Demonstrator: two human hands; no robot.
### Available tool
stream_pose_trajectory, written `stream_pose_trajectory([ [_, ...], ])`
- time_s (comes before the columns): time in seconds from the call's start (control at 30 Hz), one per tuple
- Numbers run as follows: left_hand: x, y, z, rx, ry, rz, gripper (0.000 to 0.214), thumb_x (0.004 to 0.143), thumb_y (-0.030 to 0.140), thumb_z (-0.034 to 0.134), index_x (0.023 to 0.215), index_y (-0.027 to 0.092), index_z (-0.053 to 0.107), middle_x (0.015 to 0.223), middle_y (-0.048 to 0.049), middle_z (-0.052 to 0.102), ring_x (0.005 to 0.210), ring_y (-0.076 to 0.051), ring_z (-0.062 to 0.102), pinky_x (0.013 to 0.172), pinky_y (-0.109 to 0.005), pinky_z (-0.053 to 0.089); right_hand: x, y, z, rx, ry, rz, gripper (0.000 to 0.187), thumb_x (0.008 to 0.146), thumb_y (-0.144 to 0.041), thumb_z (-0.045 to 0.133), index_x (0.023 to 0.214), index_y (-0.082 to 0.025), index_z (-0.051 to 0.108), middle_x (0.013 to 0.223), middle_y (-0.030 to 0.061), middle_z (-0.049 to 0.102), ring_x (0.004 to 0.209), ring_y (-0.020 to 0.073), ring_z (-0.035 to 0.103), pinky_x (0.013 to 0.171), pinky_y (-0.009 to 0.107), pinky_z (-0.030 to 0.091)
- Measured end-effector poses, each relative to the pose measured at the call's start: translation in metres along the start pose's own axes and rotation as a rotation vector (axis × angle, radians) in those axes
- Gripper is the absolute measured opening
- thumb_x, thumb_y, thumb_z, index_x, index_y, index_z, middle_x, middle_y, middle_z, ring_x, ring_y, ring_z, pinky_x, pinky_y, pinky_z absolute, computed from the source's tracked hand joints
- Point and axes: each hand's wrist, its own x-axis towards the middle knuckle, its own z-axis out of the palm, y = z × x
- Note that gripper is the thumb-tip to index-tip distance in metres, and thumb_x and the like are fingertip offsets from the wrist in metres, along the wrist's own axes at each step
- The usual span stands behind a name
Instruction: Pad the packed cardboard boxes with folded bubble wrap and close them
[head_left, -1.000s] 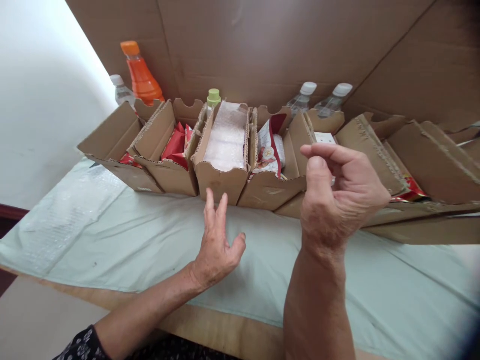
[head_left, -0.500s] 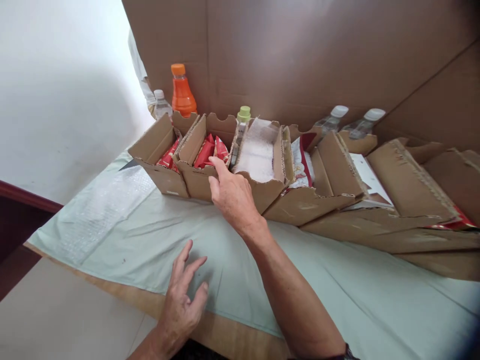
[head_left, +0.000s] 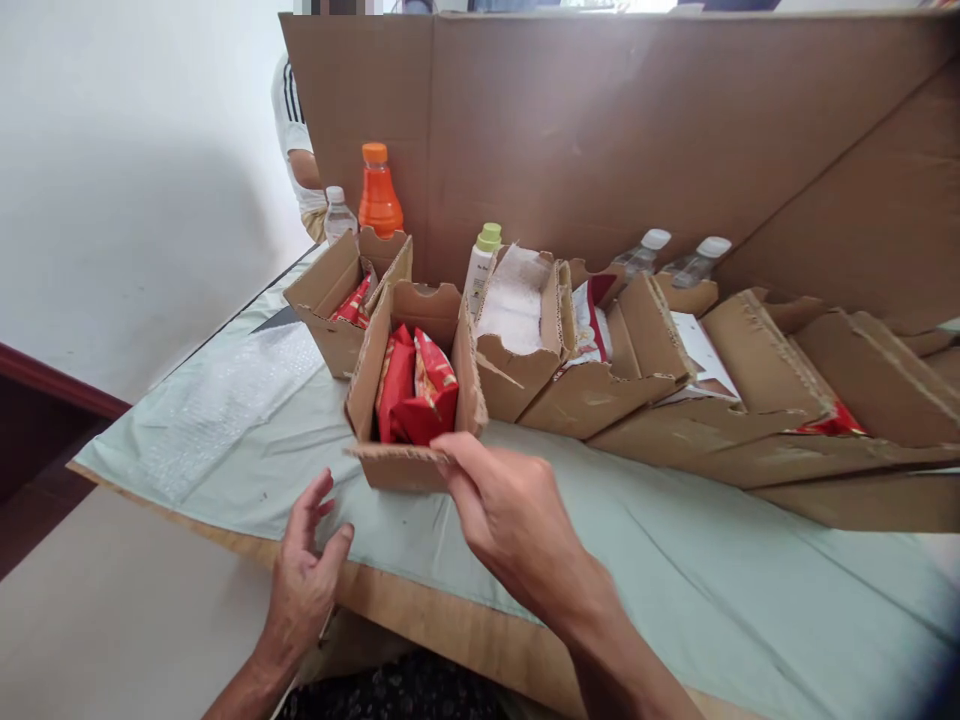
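Head view: the right hand [head_left: 517, 505] has its fingers [head_left: 463, 450] clamped on the front rim of an open box [head_left: 401, 473]. The box is forward of the row, between the end box [head_left: 330, 338] and the wrap box [head_left: 521, 388]; whether its base touches the cloth [head_left: 637, 540] cannot be confirmed. Contents: red packets [head_left: 431, 410]. Left hand [head_left: 304, 570]: fingers parted, unloaded, near the box, at the edge of the desk [head_left: 450, 618].

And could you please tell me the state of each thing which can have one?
Front box: open
Right hand: gripping the front box's rim
Left hand: open, empty
Red packets: inside the front box
Other boxes: open
Orange bottle: capped, upright
Green-topped bottle: capped
Clear bottles: capped
Bubble wrap sheet: flat
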Motion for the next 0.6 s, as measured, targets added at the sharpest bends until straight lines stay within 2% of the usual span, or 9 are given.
stream_pose_trajectory([
  [0.07,0.003,0.004,-0.005,-0.039,0.015,0.027,0.063,0.093,0.040,0.068,0.151,0.027,0.048,0.159,-0.0134,0.050,0.146,-0.033,0.050,0.121,-0.054,0.042,-0.041,0.013,-0.018,0.133,0.048,-0.038,0.019,0.101,-0.020,0.052,0.104,-0.023,0.071,0.082,-0.0013,0.076,0.066,0.0117,0.070,0.063,0.021,0.048],
  [0.13,0.001,0.009,-0.005,-0.048,-0.012,0.087,0.068,0.093,0.037,0.069,0.155,0.030,0.043,0.162,-0.0129,0.046,0.149,-0.033,0.046,0.121,-0.054,0.042,-0.078,0.035,-0.037,0.164,0.141,0.027,0.018,0.097,-0.022,0.057,0.105,-0.026,0.073,0.085,-0.0017,0.078,0.065,0.0119,0.072,0.060,0.019,0.052],
  [0.23,-0.009,0.018,0.005,-0.043,-0.142,0.169,0.077,0.093,0.032,0.068,0.162,0.035,0.033,0.169,-0.0108,0.036,0.154,-0.033,0.040,0.122,-0.054,0.042,-0.126,0.070,-0.057,0.167,0.353,0.303,0.020,0.093,-0.032,0.066,0.109,-0.028,0.075,0.087,0.0012,0.078,0.064,0.0158,0.074,0.053,0.022,0.056],
  [0.3,-0.016,0.022,0.016,-0.058,-0.230,0.195,0.080,0.093,0.030,0.068,0.163,0.037,0.029,0.173,-0.0088,0.031,0.156,-0.033,0.037,0.121,-0.053,0.043,-0.155,0.086,-0.059,0.270,0.485,0.472,0.036,0.091,-0.037,0.070,0.126,-0.028,0.071,0.100,0.0056,0.079,0.072,0.0198,0.076,0.061,0.028,0.063],
  [0.37,-0.020,0.024,0.028,-0.086,-0.278,0.182,0.082,0.093,0.030,0.067,0.164,0.039,0.027,0.174,-0.0077,0.029,0.156,-0.034,0.036,0.120,-0.052,0.046,-0.179,0.093,-0.051,0.407,0.500,0.533,0.053,0.089,-0.042,0.073,0.139,-0.029,0.063,0.116,0.0112,0.077,0.084,0.0245,0.079,0.072,0.035,0.067],
  [0.43,-0.018,0.026,0.038,-0.116,-0.284,0.142,0.084,0.092,0.032,0.069,0.164,0.038,0.027,0.173,-0.0085,0.030,0.156,-0.034,0.037,0.118,-0.051,0.049,-0.194,0.092,-0.032,0.471,0.391,0.540,0.063,0.084,-0.049,0.076,0.142,-0.027,0.062,0.126,0.0156,0.074,0.096,0.0292,0.078,0.078,0.039,0.067],
  [0.5,-0.012,0.029,0.045,-0.135,-0.281,0.088,0.086,0.089,0.035,0.072,0.163,0.035,0.029,0.170,-0.0103,0.034,0.154,-0.035,0.039,0.115,-0.051,0.052,-0.199,0.086,-0.007,0.434,0.290,0.554,0.072,0.078,-0.056,0.080,0.140,-0.023,0.064,0.130,0.0185,0.072,0.106,0.0336,0.075,0.085,0.044,0.066],
  [0.6,-0.005,0.033,0.053,-0.134,-0.281,0.019,0.084,0.086,0.039,0.073,0.160,0.029,0.035,0.167,-0.0130,0.040,0.152,-0.037,0.042,0.112,-0.052,0.055,-0.191,0.076,0.025,0.290,0.277,0.541,0.073,0.075,-0.059,0.081,0.133,-0.018,0.067,0.129,0.0196,0.071,0.118,0.0380,0.069,0.096,0.053,0.061],
])
